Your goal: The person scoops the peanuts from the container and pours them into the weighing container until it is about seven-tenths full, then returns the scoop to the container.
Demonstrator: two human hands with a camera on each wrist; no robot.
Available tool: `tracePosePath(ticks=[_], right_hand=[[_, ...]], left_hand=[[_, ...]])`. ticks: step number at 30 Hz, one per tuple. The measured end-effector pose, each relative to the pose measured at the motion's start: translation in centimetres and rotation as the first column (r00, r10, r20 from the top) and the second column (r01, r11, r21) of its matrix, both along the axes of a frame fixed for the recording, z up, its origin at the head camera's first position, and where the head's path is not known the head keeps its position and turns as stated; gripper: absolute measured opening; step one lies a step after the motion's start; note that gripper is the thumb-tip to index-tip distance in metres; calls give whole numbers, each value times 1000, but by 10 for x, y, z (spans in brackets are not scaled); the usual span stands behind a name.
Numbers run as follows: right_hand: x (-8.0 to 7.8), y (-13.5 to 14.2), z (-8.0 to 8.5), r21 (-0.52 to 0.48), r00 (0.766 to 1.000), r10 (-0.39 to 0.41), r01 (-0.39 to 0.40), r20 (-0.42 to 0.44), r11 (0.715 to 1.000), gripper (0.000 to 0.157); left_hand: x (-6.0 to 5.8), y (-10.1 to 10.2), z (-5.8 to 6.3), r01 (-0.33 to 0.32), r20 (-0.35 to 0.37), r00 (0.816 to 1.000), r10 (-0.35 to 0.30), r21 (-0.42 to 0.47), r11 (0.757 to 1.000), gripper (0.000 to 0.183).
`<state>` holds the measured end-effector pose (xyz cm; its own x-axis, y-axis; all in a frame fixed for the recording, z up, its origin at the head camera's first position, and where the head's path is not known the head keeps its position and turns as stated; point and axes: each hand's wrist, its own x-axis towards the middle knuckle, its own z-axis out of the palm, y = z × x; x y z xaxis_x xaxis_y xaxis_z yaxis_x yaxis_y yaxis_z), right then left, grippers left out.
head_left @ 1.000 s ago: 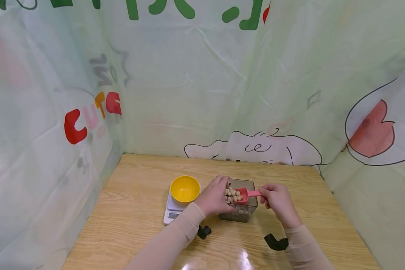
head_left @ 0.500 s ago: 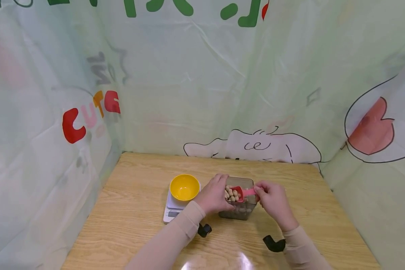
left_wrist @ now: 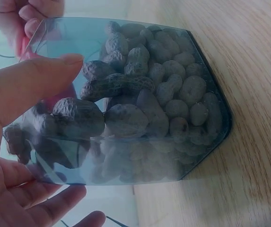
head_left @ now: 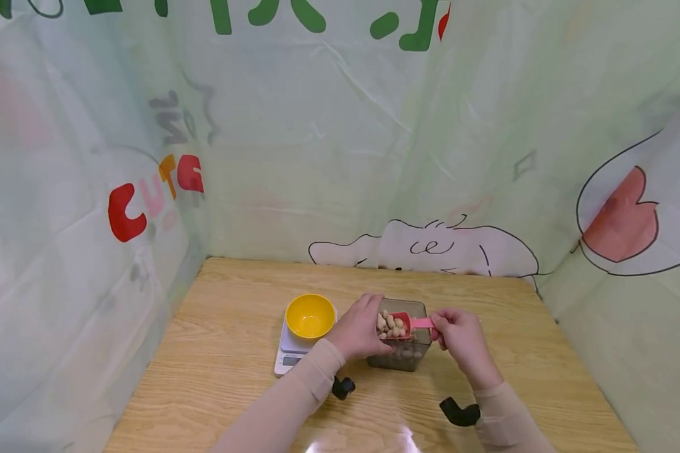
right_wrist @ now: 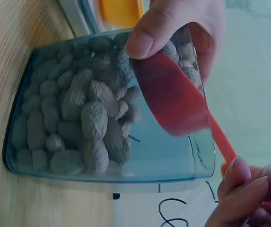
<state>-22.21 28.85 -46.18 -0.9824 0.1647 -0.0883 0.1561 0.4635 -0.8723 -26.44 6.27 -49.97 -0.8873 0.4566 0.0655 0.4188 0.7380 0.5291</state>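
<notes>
A clear, grey-tinted plastic container (head_left: 399,360) stands on the table, well filled with unshelled peanuts (left_wrist: 173,94). My left hand (head_left: 361,328) grips its left side, thumb along the near wall and fingers on the opposite one. At the container's mouth is a red scoop (head_left: 401,324), loaded with peanuts. My right hand (head_left: 461,340) pinches the end of the scoop's pink-red handle, just outside the right rim. In the right wrist view the scoop's bowl (right_wrist: 173,97) shows through the wall, close to my left thumb.
Left of the container, a yellow bowl (head_left: 310,316) sits on a white kitchen scale (head_left: 286,352), partly covered by my left forearm. Black pieces (head_left: 460,413) show beside both wrists. A printed curtain (head_left: 317,157) hangs behind the wooden table (head_left: 232,352).
My right hand and the scoop have shifted slightly left over the second, dipping nearer the container and then drawing back a little. The left hand and container have stayed put.
</notes>
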Motion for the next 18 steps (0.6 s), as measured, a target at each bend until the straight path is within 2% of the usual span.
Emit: tracePosePath(ticks=[2,5,9,12,15,18], right_hand=[[2,-2,0,105,998,26,-20,-61,994,24],[4,-7,-1,260,983,80,-35,-165,965,19],[5,-13,-6,339,959,130,-38,-253,940,18],[3,-16,-6,280,971,100,-36,-217,959,19],[-1,-14,-6,134,992,48,-32,-116,990,23],[-3,-10,-5,-24,1000,0,-1,-7,1000,26]], left_hand=[[0,0,-1,5,-4,1000,-5,0,1000,116],[-1,-1,-1,13,-8,1000,-13,10,1000,116],[-1,-1,-2,19,-7,1000,-19,20,1000,116],[-1,-1,-2,20,-2,1000,-20,23,1000,115],[-1,-1,-2,16,0,1000,-16,21,1000,114],[-1,0,-2,16,-4,1000,-16,15,1000,115]])
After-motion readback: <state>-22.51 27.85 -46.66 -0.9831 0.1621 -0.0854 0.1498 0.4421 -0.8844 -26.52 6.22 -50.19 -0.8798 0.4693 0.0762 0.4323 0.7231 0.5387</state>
